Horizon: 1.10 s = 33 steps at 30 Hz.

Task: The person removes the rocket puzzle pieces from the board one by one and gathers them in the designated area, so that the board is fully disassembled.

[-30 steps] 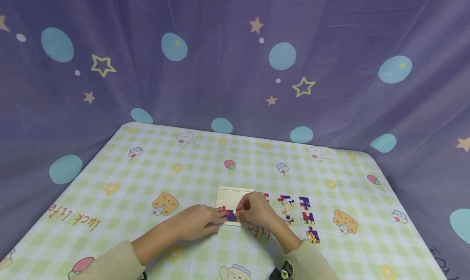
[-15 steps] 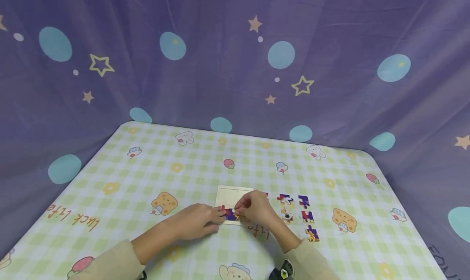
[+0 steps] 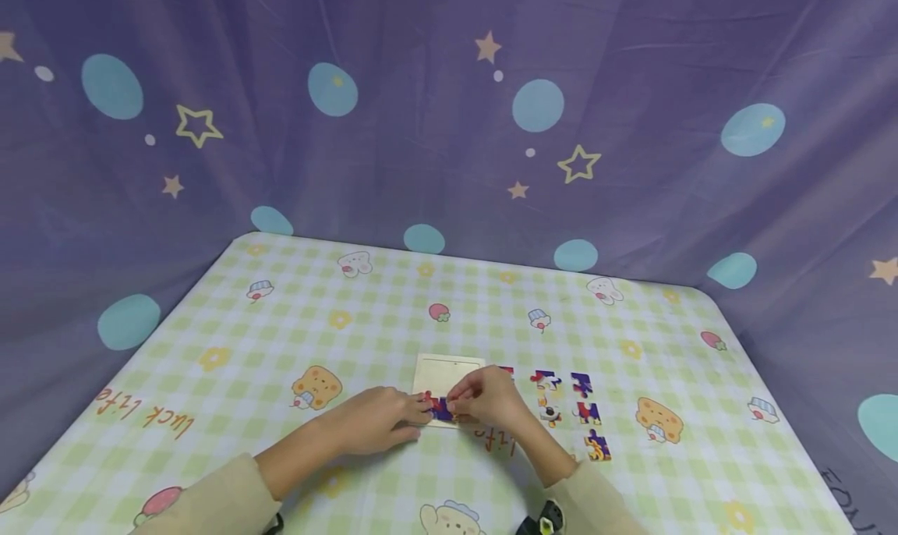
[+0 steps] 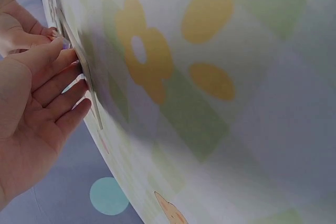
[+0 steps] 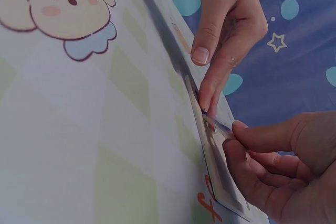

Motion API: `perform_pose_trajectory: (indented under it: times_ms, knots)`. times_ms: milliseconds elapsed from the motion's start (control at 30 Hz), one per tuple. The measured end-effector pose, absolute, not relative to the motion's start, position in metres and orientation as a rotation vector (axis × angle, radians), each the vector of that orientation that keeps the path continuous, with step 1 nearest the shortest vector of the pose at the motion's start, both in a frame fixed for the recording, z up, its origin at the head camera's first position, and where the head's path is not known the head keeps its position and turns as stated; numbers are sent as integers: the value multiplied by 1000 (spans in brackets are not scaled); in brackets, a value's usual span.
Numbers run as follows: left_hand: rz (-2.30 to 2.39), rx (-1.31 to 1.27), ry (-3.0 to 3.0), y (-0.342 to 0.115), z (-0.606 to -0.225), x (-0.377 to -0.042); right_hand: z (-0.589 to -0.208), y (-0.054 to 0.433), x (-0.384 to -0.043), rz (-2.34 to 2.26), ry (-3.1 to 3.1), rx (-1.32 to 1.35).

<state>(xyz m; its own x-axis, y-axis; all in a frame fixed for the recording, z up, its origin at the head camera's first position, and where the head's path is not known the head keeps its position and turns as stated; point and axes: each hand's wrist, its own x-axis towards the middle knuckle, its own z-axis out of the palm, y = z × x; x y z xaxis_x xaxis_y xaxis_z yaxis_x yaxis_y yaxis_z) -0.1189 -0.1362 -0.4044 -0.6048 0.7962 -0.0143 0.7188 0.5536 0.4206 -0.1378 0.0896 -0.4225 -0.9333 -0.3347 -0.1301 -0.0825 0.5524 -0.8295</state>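
Observation:
A pale wooden puzzle tray (image 3: 443, 373) lies on the table, with purple and red jigsaw pieces (image 3: 440, 409) along its near side. My left hand (image 3: 382, 419) rests its fingertips on the left of these pieces, fingers mostly straight in the left wrist view. From the right, my right hand (image 3: 489, 398) pinches a puzzle piece (image 5: 222, 127) between thumb and index finger. In the right wrist view that piece tilts up a little from the tray, its far edge near the left fingertips. My right fingers hide part of the tray and of the pinched piece.
Right of the tray, loose jigsaw pieces lie in rough columns, among them one with a dog's face (image 3: 549, 412) and a purple and yellow one (image 3: 598, 446). Another piece (image 3: 506, 373) is partly behind my right hand. A purple curtain (image 3: 449, 129) hangs beyond the checked tablecloth (image 3: 379, 301).
My right fingertips have shifted slightly left over the tray, still pinching the piece. The left hand stays in place, and the loose pieces have not moved.

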Motion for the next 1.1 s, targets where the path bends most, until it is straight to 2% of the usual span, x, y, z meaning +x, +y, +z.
perform_pose_trajectory:
  times_ms: [700,1100]
  knots:
    - [548,1262,2608,-135,-406,-118,-420,138,-117,-1342,2584,-376]
    - [666,1227,2604,-133,-406,-121,-416,175,-103,-1319,2600,-254]
